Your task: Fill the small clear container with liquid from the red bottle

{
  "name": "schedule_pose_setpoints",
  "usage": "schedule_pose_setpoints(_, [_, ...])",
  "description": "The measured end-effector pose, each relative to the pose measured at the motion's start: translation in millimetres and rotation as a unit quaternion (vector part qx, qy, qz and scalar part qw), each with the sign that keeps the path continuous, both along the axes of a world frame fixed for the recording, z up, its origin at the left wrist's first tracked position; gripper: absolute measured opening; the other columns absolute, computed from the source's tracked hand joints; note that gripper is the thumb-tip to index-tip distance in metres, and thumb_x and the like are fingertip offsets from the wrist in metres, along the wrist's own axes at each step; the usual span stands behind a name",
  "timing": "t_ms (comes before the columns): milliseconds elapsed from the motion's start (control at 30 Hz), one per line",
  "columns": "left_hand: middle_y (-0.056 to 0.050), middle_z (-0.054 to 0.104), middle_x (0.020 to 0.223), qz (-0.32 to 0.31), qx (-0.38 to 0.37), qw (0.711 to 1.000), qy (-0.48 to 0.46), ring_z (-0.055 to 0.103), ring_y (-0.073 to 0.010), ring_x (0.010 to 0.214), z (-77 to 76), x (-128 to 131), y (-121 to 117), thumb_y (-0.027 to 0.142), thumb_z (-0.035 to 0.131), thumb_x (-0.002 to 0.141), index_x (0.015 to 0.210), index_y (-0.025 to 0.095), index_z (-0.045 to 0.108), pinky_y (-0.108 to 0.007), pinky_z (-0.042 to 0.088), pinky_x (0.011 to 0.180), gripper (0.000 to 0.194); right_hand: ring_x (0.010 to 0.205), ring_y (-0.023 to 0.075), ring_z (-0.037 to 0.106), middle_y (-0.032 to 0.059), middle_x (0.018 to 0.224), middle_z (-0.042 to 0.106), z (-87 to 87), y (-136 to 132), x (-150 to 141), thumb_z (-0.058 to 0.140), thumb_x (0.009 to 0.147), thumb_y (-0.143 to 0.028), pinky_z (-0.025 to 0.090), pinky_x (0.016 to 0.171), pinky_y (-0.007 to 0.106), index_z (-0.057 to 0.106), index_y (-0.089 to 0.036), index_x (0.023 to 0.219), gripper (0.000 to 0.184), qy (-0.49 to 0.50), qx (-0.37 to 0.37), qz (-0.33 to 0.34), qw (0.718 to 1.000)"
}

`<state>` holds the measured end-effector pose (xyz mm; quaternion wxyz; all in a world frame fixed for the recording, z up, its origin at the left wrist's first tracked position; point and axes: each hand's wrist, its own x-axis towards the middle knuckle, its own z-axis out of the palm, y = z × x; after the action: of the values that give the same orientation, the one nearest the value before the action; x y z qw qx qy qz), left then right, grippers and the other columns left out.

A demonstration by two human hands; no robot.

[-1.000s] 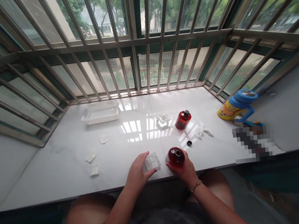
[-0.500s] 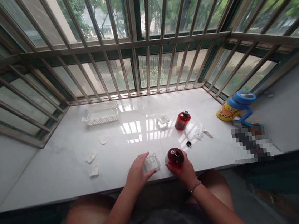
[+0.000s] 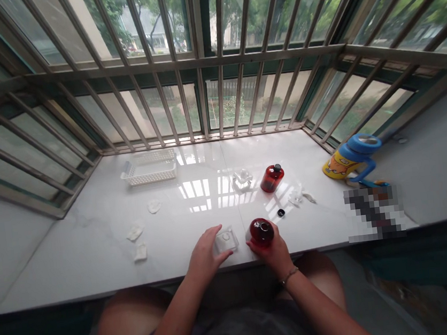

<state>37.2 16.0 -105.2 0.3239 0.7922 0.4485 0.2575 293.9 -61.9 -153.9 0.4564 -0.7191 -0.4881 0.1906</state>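
Note:
Near the counter's front edge, my left hand (image 3: 204,254) holds a clear square glass-like container (image 3: 227,238) with a round opening on top, thumb on its near side and fingers on its far side. Just right of it, my right hand (image 3: 277,253) is wrapped round a dark red see-through bottle (image 3: 261,231). That bottle has no cap on, and its open mouth faces up. A small black cap (image 3: 281,212) lies on the counter beyond my right hand. Farther back stands a second red bottle (image 3: 272,179) with its black cap on.
A white plastic basket (image 3: 152,175) sits at the back left of the white counter (image 3: 96,257). Crumpled white tissues (image 3: 134,232) lie at left. Clear crumpled plastic (image 3: 242,180) and more scraps (image 3: 296,197) lie behind. A blue-and-yellow tumbler (image 3: 349,158) stands right, by a blurred-out item.
Both hands keep their hold on the container and the red bottle. The whole view has shifted very slightly; nothing else has visibly moved.

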Motion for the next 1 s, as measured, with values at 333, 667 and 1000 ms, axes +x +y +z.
schedule_pose_setpoints(333, [-0.011,0.065,0.151,0.016,-0.010,1.000,-0.009,0.062,-0.0332,0.142,-11.8,-0.3,-1.4,0.029,0.089,0.084,0.149,0.028,0.056,-0.056,0.049,0.124,0.074,0.115,0.0369,0.076,0.0162,0.133,0.073,-0.4,0.9,0.1,0.088,0.071,-0.063,0.063,0.096,0.052,0.052,-0.023,0.142,0.089,0.013,0.011,-0.007,1.000])
schedule_pose_setpoints(667, [-0.013,0.066,0.146,0.056,-0.041,0.997,-0.038,0.063,-0.0333,0.138,-10.5,2.1,-12.2,0.027,0.088,0.082,0.144,0.024,0.055,-0.056,0.049,0.121,0.070,0.126,0.0345,0.069,0.0151,0.139,0.067,11.0,0.9,2.4,0.090,0.074,-0.062,0.057,0.109,0.054,0.052,-0.023,0.142,0.086,0.033,0.014,0.035,0.999])
schedule_pose_setpoints(1000, [-0.009,0.063,0.147,0.105,-0.033,0.990,-0.090,0.067,-0.0314,0.132,21.6,-12.1,-28.1,0.030,0.087,0.083,0.144,0.030,0.054,-0.053,0.057,0.113,0.069,0.127,0.0357,0.070,0.0125,0.142,0.067,43.7,-18.8,-3.6,0.093,0.073,-0.059,0.058,0.108,0.056,0.051,-0.027,0.144,0.088,0.020,-0.004,0.048,0.999])
